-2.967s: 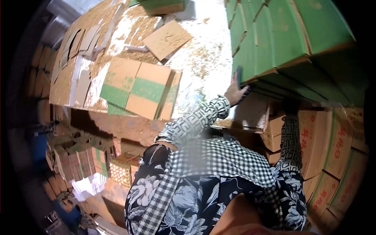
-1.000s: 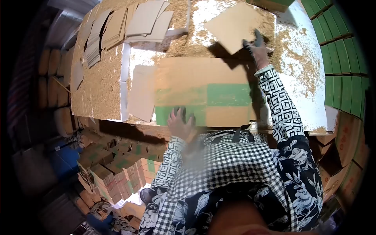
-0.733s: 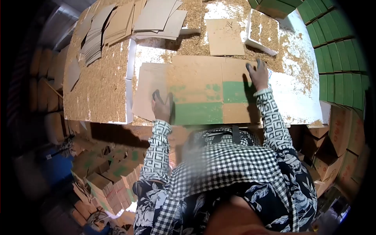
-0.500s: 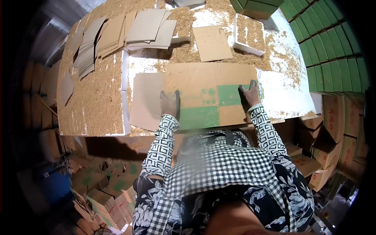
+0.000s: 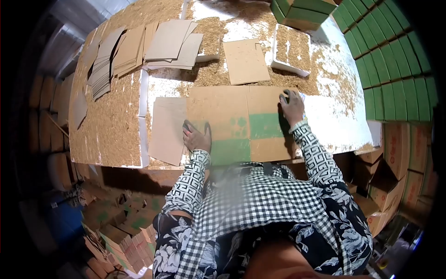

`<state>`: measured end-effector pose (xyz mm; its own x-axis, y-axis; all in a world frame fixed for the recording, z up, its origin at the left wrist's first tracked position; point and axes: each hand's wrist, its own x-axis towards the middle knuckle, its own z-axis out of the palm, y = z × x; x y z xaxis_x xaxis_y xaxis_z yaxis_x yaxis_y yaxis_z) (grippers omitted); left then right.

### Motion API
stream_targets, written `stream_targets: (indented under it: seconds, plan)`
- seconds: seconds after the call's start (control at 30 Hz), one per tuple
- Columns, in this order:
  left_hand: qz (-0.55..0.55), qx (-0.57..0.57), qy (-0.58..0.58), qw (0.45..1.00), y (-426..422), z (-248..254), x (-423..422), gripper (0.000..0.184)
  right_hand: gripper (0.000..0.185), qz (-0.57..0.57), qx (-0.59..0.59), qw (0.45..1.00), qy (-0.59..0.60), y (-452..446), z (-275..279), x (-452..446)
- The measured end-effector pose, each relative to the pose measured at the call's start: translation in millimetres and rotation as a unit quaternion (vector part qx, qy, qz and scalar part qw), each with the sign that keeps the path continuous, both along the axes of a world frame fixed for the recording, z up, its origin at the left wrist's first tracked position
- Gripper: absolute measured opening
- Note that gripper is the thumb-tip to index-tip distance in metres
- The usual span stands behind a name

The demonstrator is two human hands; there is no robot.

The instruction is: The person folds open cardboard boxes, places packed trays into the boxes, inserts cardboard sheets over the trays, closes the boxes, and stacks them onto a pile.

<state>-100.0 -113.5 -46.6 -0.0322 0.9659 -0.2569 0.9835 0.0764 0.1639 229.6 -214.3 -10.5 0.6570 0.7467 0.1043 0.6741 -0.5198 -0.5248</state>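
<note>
A flat folded cardboard box (image 5: 223, 104), brown with a green band, lies in front of me at the table's near edge. My left hand (image 5: 197, 138) rests at its left edge, thumb and fingers apart. Near its upper right corner, my right hand (image 5: 292, 108) lies on the cardboard with fingers spread and slightly bent. The fingertips of both hands look dark. A plain grey-brown cardboard sheet (image 5: 166, 130) sits on the left, close beside my left hand.
The worn table (image 5: 109, 132) bears fanned cardboard sheets (image 5: 169, 41) at the back left and a single sheet (image 5: 245, 63) beyond the box. A raised white-edged block (image 5: 291, 49) stands farther right. Green boxes (image 5: 395, 58) are stacked at right; cartons (image 5: 132, 242) lie below left.
My right hand has moved up along the right edge toward the far corner. My left hand has shifted outward at the left edge, its fingers turned more to the left. The view has tilted slightly.
</note>
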Motion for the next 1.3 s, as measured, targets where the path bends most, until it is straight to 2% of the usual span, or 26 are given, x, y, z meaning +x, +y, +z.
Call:
stream_targets:
  seconds: [0.03, 0.1, 0.13, 0.17, 0.2, 0.33, 0.4, 0.47, 0.53, 0.67, 0.7, 0.77, 0.8, 0.83, 0.87, 0.9, 0.93, 1.0, 1.03, 1.07, 1.1, 1.13, 1.17, 1.2, 1.23, 1.3]
  plan:
    - [-0.001, 0.001, -0.005, 1.000, 0, -1, 0, 0.087, 0.023, 0.048, 0.028, 0.997, -0.044, 24, -2, 8]
    - [0.005, -0.003, -0.001, 1.000, 1, -4, 1, 0.087, 0.023, 0.076, 0.031, 0.997, -0.003, 80, -33, 34]
    - [0.007, -0.005, 0.003, 1.000, 1, -5, 0, 0.087, 0.030, 0.080, -0.035, 0.996, 0.032, 108, -22, 40]
    - [0.008, -0.003, 0.005, 1.000, 0, -7, 0, 0.087, 0.039, 0.053, -0.048, 0.996, -0.048, 139, -52, 51]
    - [-0.001, 0.048, 0.002, 0.999, -2, -20, -4, 0.089, 0.046, 0.047, -0.146, 0.988, -0.005, 169, -36, 55]
    - [0.020, 0.048, 0.002, 0.999, -3, -25, -3, 0.089, 0.050, 0.037, -0.198, 0.979, -0.027, 262, -61, 87]
    - [0.025, 0.047, -0.003, 0.999, -3, -24, -5, 0.089, 0.048, 0.066, -0.234, 0.964, -0.108, 278, -83, 90]
    - [0.023, 0.045, -0.015, 0.999, -5, -22, -6, 0.089, 0.039, 0.056, -0.188, 0.977, -0.084, 283, -96, 91]
    - [0.032, 0.044, -0.019, 0.998, -1, -17, 0, 0.089, 0.028, 0.079, -0.189, 0.967, -0.149, 282, -104, 91]
    - [0.007, 0.057, -0.012, 0.998, 1, -18, -8, 0.088, 0.029, 0.023, -0.077, 0.996, 0.031, 259, -59, 78]
    - [0.006, 0.069, -0.015, 0.997, 1, -20, -7, 0.088, 0.026, 0.046, 0.018, 0.999, 0.010, 253, -79, 77]
    - [0.012, 0.071, -0.017, 0.997, -1, -14, -4, 0.084, 0.016, 0.180, 0.159, 0.959, 0.148, 215, -31, 31]
    - [-0.003, 0.117, -0.052, 0.992, -1, -5, -3, 0.080, 0.014, 0.223, 0.147, 0.933, 0.240, 196, -5, 5]
    - [-0.016, 0.163, -0.083, 0.983, -1, 5, -4, 0.077, 0.013, 0.266, 0.155, 0.916, 0.257, 182, 9, -21]
    - [-0.026, 0.211, -0.109, 0.971, -4, 18, -5, 0.074, 0.013, 0.295, 0.122, 0.910, 0.266, 168, 23, -43]
    - [0.013, 0.141, -0.250, 0.958, -5, 39, -4, 0.065, 0.018, 0.336, 0.099, 0.884, 0.309, 155, 29, -60]
    - [0.056, 0.078, -0.386, 0.917, -13, 55, -4, 0.057, 0.023, 0.385, 0.149, 0.882, 0.227, 141, 16, -78]
    - [0.170, -0.007, -0.657, 0.735, -34, 38, -1, 0.043, 0.023, 0.473, 0.093, 0.852, 0.204, 118, 19, -117]
    - [0.165, -0.008, -0.737, 0.655, -44, 48, -4, 0.036, 0.021, 0.529, 0.070, 0.824, 0.191, 108, 37, -139]
    - [0.155, 0.032, -0.694, 0.702, -53, 58, -14, 0.032, 0.019, 0.599, 0.065, 0.781, 0.166, 96, 45, -157]
    - [0.178, -0.058, -0.725, 0.663, -55, 49, -27, 0.029, 0.021, 0.613, 0.052, 0.774, 0.147, 84, 49, -172]
    - [0.194, -0.024, -0.684, 0.703, -61, 54, -38, 0.028, 0.022, 0.626, 0.035, 0.767, 0.139, 74, 51, -186]
    - [0.218, -0.012, -0.623, 0.751, -65, 28, -52, 0.026, 0.023, 0.611, -0.005, 0.779, 0.142, 67, 48, -201]
    - [0.160, -0.014, -0.598, 0.785, -64, 34, -72, 0.025, 0.022, 0.608, -0.009, 0.782, 0.138, 61, 42, -212]
    - [0.166, -0.049, -0.656, 0.735, -65, 33, -90, 0.023, 0.014, 0.607, 0.013, 0.780, 0.150, 58, 54, -233]
    - [0.193, -0.105, -0.736, 0.641, -61, 31, -128, 0.021, 0.022, 0.571, -0.006, 0.803, 0.172, 55, 61, -261]
